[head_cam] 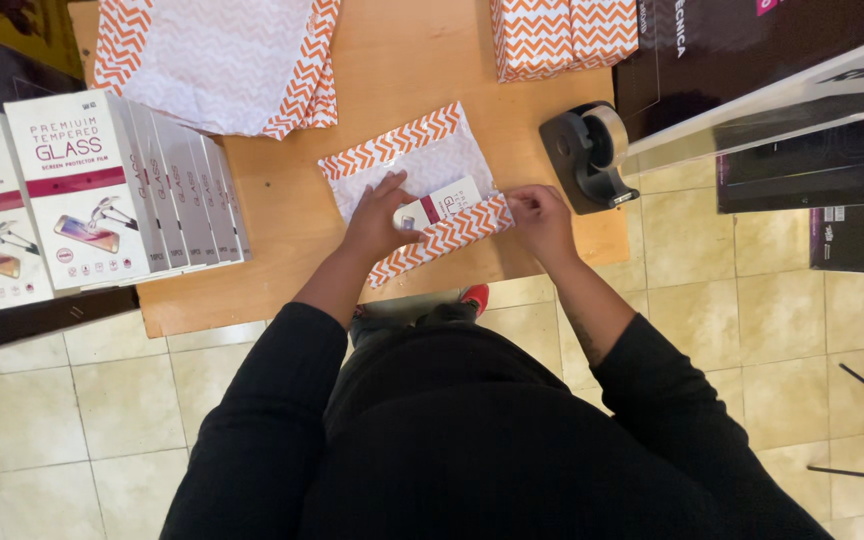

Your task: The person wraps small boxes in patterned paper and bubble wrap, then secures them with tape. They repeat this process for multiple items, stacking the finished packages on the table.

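A person in black sleeves stood at a wooden table (252, 290) and folded an orange-and-white chevron wrapping sheet (422, 190) around a small white box (442, 203), which lay on the middle of the sheet, just left of the grey tape dispenser (587, 152). The left hand (380, 215) pressed flat on the box's near end, fingers spread over it, while the right hand (540, 217), directly below the dispenser, pinched the folded near edge of the sheet between thumb and fingers. Well left of the dispenser stood a row of matching white boxes (122, 190); a stack of unused sheets (217, 60) lay up and to its left, and wrapped parcels (562, 35) sat just above it. Judging from the grip, the fold looked loose: if the right hand let go to reach for tape, the paper could spring open, or the box could slide askew under the left palm.
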